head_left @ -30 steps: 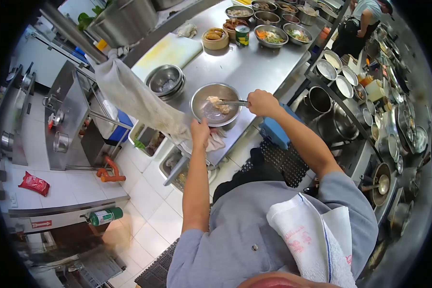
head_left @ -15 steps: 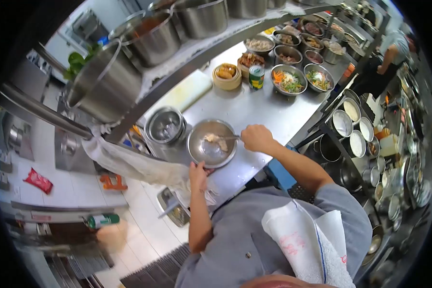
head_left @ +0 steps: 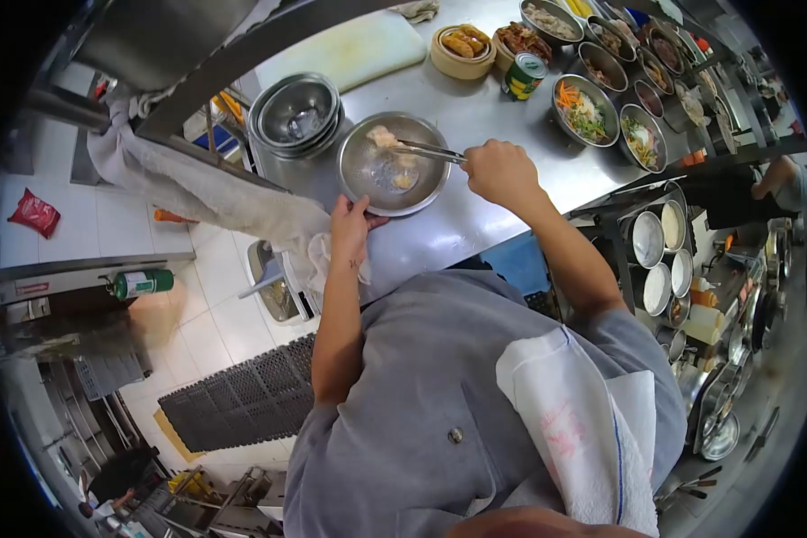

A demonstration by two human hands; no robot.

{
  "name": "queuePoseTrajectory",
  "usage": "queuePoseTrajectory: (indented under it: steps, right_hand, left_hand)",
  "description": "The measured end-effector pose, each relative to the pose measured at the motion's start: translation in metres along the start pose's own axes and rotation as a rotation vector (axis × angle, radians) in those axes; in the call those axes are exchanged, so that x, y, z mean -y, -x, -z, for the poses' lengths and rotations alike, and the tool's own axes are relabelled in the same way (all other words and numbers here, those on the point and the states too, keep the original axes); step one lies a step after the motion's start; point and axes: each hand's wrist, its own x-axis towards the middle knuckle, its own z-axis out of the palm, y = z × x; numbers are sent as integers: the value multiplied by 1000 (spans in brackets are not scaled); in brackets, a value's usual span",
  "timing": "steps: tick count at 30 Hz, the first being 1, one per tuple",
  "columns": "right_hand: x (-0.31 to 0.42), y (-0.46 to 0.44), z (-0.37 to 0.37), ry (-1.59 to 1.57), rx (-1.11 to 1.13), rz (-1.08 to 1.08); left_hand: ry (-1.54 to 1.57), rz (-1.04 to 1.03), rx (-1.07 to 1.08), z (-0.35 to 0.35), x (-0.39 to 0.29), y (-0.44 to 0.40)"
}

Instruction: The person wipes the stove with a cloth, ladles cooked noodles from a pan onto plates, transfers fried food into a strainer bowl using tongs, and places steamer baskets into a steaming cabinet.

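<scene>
- Head view, change: food [head_left: 383,137] has shifted toward the far rim of the bowl [head_left: 430,184]; smaller bits lie nearer its centre. Judged: work remains inside the bowl.
- Position: bowl at the table's [head_left: 484,117] near-left corner, between hands; food beyond the left.
- Left hand [head_left: 350,229]: partly closed, gripping near rim.
- Right hand [head_left: 502,175]: closed around tongs [head_left: 430,152].

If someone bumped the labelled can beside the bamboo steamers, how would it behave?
The can stands upright on the smooth metal tabletop, so a low nudge would probably slide it. It looks taller than wide, so a shove near its rim might tip it, and its round side could then let it roll.
</scene>
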Motion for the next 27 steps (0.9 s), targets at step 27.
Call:
queuePoseTrajectory:
  steps: [27]
  right_hand:
    - [37, 24, 3, 174, 32, 84]
  left_hand:
    - [3, -65, 109, 27, 0, 17]
